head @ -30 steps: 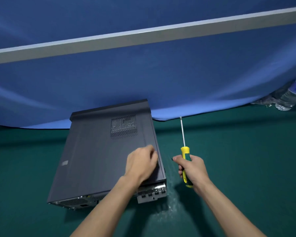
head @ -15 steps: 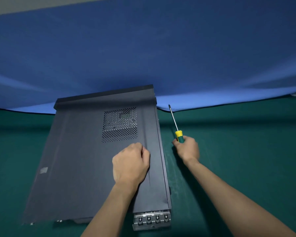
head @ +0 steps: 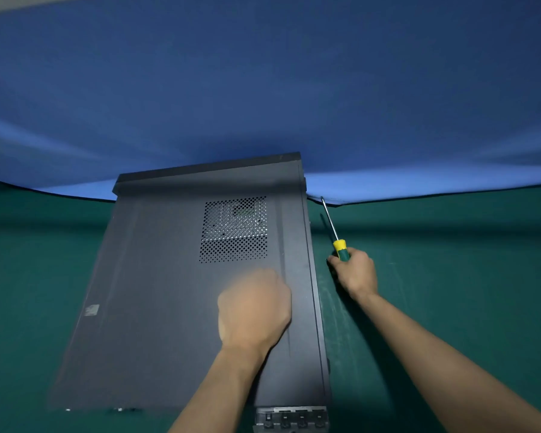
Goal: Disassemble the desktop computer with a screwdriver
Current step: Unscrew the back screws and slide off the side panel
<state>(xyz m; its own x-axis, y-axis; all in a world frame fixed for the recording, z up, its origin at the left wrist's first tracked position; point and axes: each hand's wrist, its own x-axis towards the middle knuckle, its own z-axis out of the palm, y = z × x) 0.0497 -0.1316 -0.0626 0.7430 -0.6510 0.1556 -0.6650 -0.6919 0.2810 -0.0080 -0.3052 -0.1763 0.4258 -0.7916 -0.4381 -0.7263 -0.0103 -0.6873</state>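
A dark grey desktop computer case (head: 156, 292) lies flat on the green table, its side panel facing up with a perforated vent (head: 234, 229) near the far right. My left hand (head: 254, 310) rests knuckles-up on the panel below the vent, fingers curled against it. My right hand (head: 355, 271) is to the right of the case, gripping a screwdriver (head: 338, 243) with a yellow and green handle; its metal shaft points away from me. The rear slot brackets (head: 291, 420) show at the near right corner.
The green table surface (head: 450, 276) extends to both sides of the case. A blue cloth backdrop (head: 263, 89) hangs behind and touches the table at the far edge.
The case now sits closer and larger in view as my head came down over it. My left hand stays on the panel; my right hand with the screwdriver has shifted farther along the case's right side.
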